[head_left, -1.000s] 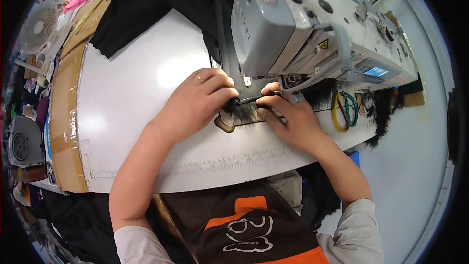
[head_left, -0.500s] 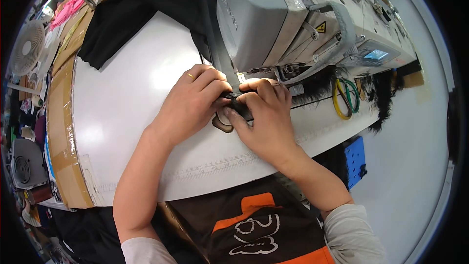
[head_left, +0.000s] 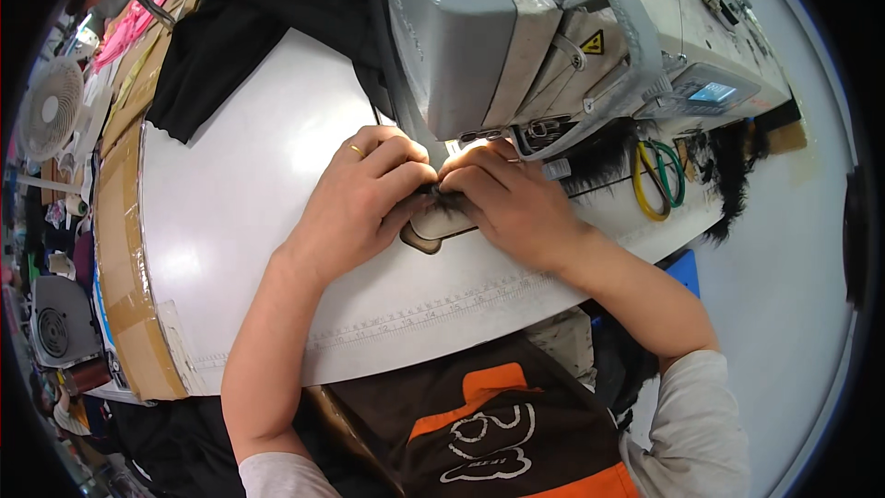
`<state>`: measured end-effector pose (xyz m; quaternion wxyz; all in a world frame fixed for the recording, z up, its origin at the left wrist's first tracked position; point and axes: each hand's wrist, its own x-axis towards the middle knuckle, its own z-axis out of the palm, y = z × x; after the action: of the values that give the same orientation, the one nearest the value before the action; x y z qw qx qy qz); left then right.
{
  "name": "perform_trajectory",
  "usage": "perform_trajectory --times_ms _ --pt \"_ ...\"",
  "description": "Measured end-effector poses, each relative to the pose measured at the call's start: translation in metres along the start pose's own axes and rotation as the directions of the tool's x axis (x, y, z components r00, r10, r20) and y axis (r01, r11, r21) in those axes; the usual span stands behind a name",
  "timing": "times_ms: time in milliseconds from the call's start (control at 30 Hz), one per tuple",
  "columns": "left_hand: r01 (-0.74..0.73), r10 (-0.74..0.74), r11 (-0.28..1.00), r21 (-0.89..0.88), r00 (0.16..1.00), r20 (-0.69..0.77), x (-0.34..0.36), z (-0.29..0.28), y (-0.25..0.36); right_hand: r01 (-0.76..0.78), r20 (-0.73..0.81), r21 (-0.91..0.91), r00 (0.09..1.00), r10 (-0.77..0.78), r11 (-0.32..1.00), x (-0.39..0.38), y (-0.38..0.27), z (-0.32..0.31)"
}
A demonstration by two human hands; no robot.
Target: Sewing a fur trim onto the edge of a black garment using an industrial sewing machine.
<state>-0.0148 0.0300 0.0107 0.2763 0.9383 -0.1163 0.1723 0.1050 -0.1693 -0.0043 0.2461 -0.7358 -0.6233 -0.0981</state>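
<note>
A white and grey sewing machine (head_left: 452,46) stands on the white table, its lit needle area just beyond my fingers. My left hand (head_left: 364,194) is closed, thumb and fingers pinching a small dark piece of cloth (head_left: 431,190). From the other side my right hand (head_left: 521,207) pinches the same piece, its fingertips almost touching the left ones. Most of the piece is hidden by my fingers. A larger black cloth (head_left: 267,18) drapes over the table's far left and runs along the machine's side.
Scissors with yellow and green loop handles (head_left: 643,189) lie right of the machine head, near black fluffy scraps (head_left: 733,184). A printed ruler (head_left: 433,312) runs along the table's near edge. Taped cardboard (head_left: 124,258) lines the left side. A white fan (head_left: 51,106) stands farther left.
My right hand has turned, its fingers drawing in toward the left fingertips, and its elbow has swung outward. The left hand stays nearly in place. The whole view has shifted slightly.
</note>
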Motion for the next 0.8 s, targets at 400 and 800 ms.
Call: perform_trajectory --times_ms 400,800 --pt "0.027 -0.025 0.996 0.083 0.999 -0.023 0.001 0.005 0.006 0.001 0.026 0.200 1.000 -0.006 0.980 0.008 0.018 -0.008" --pt "0.072 -0.069 0.991 0.115 0.997 -0.023 0.001 0.005 0.013 0.157 0.102 -0.196 0.985 -0.139 0.968 0.011 0.010 -0.010"
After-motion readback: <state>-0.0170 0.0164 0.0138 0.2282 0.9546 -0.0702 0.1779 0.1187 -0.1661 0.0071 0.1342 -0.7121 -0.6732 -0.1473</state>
